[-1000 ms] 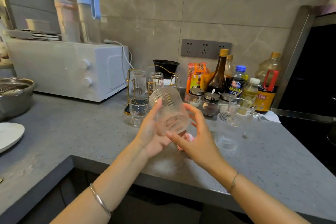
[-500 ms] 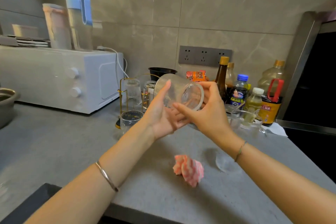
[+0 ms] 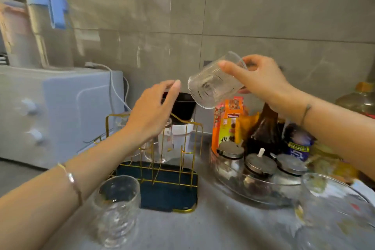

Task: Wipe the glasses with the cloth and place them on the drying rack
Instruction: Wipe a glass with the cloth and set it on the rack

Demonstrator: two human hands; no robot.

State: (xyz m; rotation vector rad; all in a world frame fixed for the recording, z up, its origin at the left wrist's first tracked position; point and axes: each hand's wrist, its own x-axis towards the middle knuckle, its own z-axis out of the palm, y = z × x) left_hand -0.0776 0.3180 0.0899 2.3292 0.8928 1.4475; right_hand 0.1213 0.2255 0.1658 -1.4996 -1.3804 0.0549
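Head-cam view over a grey kitchen desk (image 3: 213, 229). The right hand (image 3: 261, 81) holds a clear ribbed glass (image 3: 213, 85) up in the air, grip closed round its base end w/ thumb and fingers curled on it. The glass is tilted, mouth facing down and to the left, above the back right corner of the rack (image 3: 168, 195) and not touching it. The left hand (image 3: 154, 111) hovers over the rack w/ grip open, fingers nearly straight, holding nothing; its fingertips are near the glass rim but apart from it. The rack is gold wire on a dark blue tray, and at least 1 clear glass (image 3: 162, 144) hangs on its back pegs, partly hidden by the left hand. A 2nd glass (image 3: 117, 207) stands upright on the desk just beside the tray's front left corner, under the left forearm. Behind the rack sits a black cup (image 3: 183, 105). To the right: an orange packet (image 3: 227, 124), a dark bottle (image 3: 265, 128), and lidded jars (image 3: 231, 152) in a glass bowl. Another glass item (image 3: 332, 205) at lower right is too blurred to make out. At left, a white oven (image 3: 60, 115) w/ a blue-lidded bottle (image 3: 46, 6) on top. Both wrists wear thin bracelets.
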